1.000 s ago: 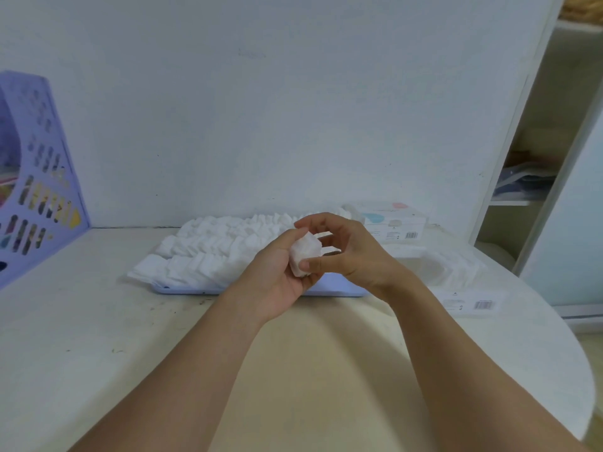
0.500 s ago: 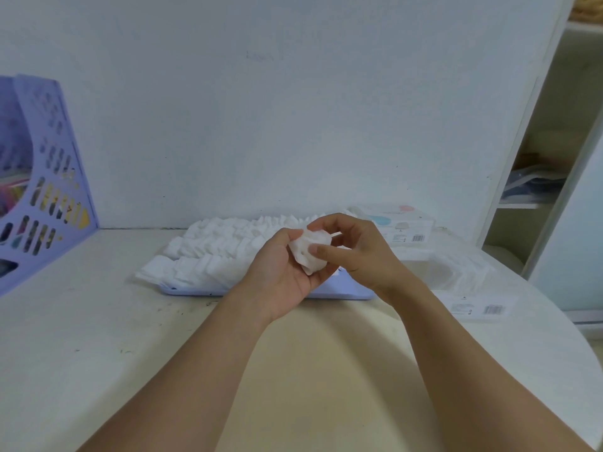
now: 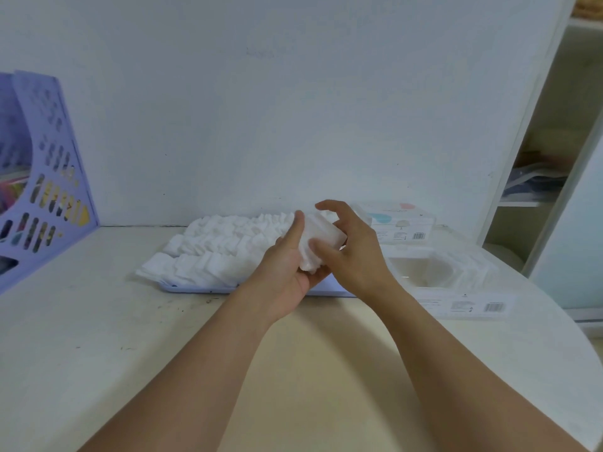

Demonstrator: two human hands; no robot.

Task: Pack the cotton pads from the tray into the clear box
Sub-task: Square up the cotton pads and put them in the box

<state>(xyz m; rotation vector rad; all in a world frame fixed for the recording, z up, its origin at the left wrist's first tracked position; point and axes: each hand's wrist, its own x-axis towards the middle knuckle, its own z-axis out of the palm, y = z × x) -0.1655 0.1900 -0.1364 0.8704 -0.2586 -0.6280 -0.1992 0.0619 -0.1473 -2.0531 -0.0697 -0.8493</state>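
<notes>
The stack of cotton pads sits just right of the frame's centre, held between both hands above the near right end of the tray; compared with half a second ago it looks squarer and neater, its edges lined up into a block, and the hands have lifted it slightly; I judge the squaring-up is nearly done and the carry to the clear box comes next.

The left hand cradles the stack from below and behind, its grip curled round the pads with the thumb up along the left face; the right hand pinches the front face with its thumb, while its fingers arch loosely over the top.

The clear box lies open at the frame's right, some pads seemingly along its far side, though its transparent walls are hard to trace; the loose pads heaped on the tray blur together, uncountable; the tray's right end is hidden behind the hands; a second box stands behind, upper right.
</notes>
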